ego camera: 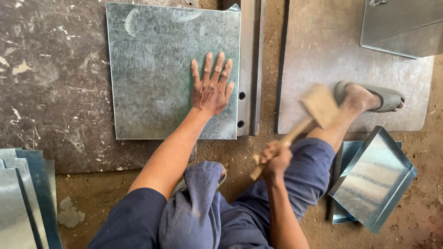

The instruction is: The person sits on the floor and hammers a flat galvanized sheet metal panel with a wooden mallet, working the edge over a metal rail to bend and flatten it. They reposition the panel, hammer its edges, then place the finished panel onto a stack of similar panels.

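My left hand lies flat, fingers spread, on a square galvanized metal sheet whose right edge rests on a steel angle bar with two holes. My right hand grips the handle of a wooden mallet, whose blurred head is raised to the right of the bar, above my right leg. My right foot in a grey sandal rests on a flat grey plate.
A stack of cut metal sheets lies at the lower left. Folded metal trays sit at the lower right and a metal box at the upper right. A dark worn slab and sandy ground surround me.
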